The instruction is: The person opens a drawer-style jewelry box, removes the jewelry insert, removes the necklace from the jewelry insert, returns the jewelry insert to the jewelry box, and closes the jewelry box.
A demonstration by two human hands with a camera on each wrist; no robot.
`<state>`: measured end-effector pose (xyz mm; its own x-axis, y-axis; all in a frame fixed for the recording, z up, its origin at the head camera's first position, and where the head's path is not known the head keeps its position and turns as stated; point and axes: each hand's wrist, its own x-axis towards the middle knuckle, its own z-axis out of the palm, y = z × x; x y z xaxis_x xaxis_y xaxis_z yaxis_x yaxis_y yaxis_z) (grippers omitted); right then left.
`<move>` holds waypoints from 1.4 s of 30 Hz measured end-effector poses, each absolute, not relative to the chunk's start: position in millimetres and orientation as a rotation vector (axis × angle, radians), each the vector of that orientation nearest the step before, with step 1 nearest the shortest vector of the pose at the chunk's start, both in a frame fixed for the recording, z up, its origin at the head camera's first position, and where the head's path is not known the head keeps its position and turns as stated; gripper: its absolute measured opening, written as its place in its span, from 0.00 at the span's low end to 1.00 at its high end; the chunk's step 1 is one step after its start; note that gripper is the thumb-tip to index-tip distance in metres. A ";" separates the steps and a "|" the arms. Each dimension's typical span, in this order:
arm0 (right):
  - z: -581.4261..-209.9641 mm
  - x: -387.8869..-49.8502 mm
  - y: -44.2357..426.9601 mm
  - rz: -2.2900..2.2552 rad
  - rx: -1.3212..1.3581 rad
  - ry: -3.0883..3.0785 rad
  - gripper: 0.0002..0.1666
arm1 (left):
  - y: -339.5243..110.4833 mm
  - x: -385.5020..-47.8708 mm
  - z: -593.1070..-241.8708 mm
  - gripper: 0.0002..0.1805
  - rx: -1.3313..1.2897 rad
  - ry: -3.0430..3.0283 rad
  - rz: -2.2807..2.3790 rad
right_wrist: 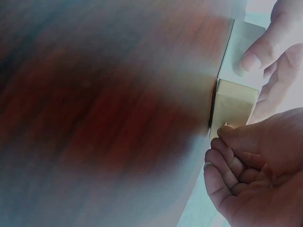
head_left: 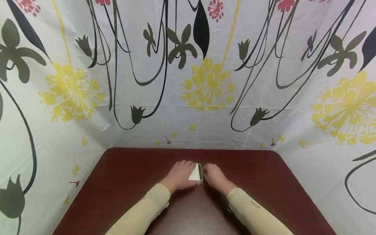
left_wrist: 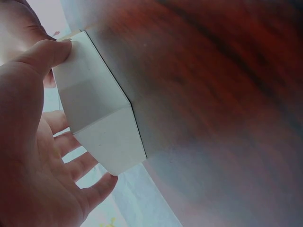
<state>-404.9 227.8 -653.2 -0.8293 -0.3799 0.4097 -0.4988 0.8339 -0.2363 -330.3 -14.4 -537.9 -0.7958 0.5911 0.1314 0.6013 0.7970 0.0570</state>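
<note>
A small white box (head_left: 194, 174) lies on the table between both hands, with a narrow dark gap near its right end. My left hand (head_left: 180, 176) grips it from the left; in the left wrist view the thumb of the left hand (left_wrist: 28, 137) presses one side of the box (left_wrist: 99, 94), fingers along the other. At the box's right end is my right hand (head_left: 215, 178), fingers curled. In the right wrist view, thumb and forefinger of the right hand (right_wrist: 265, 165) pinch at a tiny tab (right_wrist: 226, 124) on the cream end face (right_wrist: 234, 101).
The dark red tabletop (head_left: 123, 189) has rounded far corners. Behind it and at both sides hangs a white cloth (head_left: 164, 130) printed with yellow, red and dark plant shapes. Both forearms, in pale yellow sleeves (head_left: 144, 209), reach in from the near edge.
</note>
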 end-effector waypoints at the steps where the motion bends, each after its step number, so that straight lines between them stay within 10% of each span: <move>1: -653.8 -405.5 228.2 0.469 0.662 -2.666 0.16 | -14.6 -330.2 -537.8 0.48 -0.958 -2.875 -0.146; 13: -612.0 -375.5 218.8 0.535 0.696 -2.679 0.11 | -15.2 -328.9 -536.4 0.48 -0.955 -2.880 -0.141; 42: -640.1 -396.5 228.4 0.531 0.682 -2.695 0.14 | -14.8 -329.2 -536.6 0.48 -0.948 -2.884 -0.126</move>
<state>-396.5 228.4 -640.1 -0.8384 -0.3907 0.3801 -0.5057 0.8178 -0.2748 -329.2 -14.8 -536.6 -0.8007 0.5863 0.1234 0.5948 0.8026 0.0462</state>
